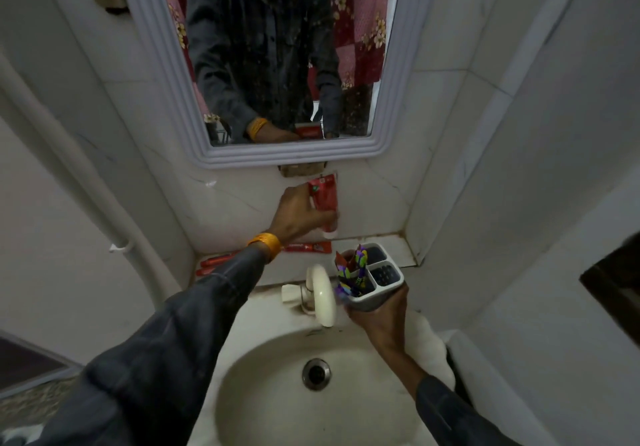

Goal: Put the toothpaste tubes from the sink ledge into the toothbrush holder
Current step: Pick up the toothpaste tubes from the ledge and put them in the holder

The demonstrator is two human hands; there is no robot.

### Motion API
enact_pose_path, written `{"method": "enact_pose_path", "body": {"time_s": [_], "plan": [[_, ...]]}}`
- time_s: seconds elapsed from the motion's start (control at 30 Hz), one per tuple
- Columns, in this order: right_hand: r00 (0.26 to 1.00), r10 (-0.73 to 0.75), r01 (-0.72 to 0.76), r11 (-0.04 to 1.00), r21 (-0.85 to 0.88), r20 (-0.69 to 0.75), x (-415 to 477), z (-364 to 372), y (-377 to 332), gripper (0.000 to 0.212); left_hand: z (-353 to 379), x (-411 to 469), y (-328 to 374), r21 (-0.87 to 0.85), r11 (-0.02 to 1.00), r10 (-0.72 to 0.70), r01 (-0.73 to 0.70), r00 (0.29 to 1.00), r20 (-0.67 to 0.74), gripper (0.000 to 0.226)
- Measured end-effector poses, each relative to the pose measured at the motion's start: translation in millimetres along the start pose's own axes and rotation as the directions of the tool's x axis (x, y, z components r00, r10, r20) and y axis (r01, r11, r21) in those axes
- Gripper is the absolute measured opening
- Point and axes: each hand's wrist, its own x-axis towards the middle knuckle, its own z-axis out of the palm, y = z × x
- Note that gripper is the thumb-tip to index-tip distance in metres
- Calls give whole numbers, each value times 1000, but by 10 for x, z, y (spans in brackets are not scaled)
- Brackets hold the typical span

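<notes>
Left hand (301, 213) raised, arm extended forward, fingers (325, 218) wrapped closed in a grip. Right hand (379, 314) lower, cupped, gripping from beneath.

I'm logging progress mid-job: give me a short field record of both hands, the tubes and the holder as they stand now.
left hand: gripping a red toothpaste tube, raised in front of the wall, cap end down
right hand: holding the toothbrush holder over the sink edge, beside the tap
holder contents: colourful items in its left compartment; the other two look empty
tubes on ledge: red ones still lying there, partly hidden by the left arm; count unclear
task state: held tube not yet in the holder
</notes>
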Motion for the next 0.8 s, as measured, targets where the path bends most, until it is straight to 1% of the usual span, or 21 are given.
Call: {"method": "enact_pose_path", "body": {"time_s": [0.1,0.23,0.33,0.4,0.47,0.6,0.8], "plan": [[1000,1,-1,1000,13,11,1,-3,-4,141,184,34,271,-82,995,64,-58,995,77,32],[1000,-4,4,1000,17,21,45,1,11,137,497,80,417,-81,992,113,-100,978,175,31],[1000,6,-7,999,31,23,90,20,73,137,699,110,340,30,990,131,-139,973,188,27],[1000,9,-10,1000,27,26,124,18,102,138,796,101,246,132,981,108,-142,966,235,23],[1000,0,-1,999,33,18,120,27,120,138,859,100,131,169,978,76,-124,961,268,20],[1000,-6,7,999,37,-6,8,-20,-39,136,896,123,-17,31,999,3,-11,970,245,13],[1000,-22,21,999,36,13,14,-59,-121,132,952,127,-59,-45,999,13,-5,985,171,15]]}}
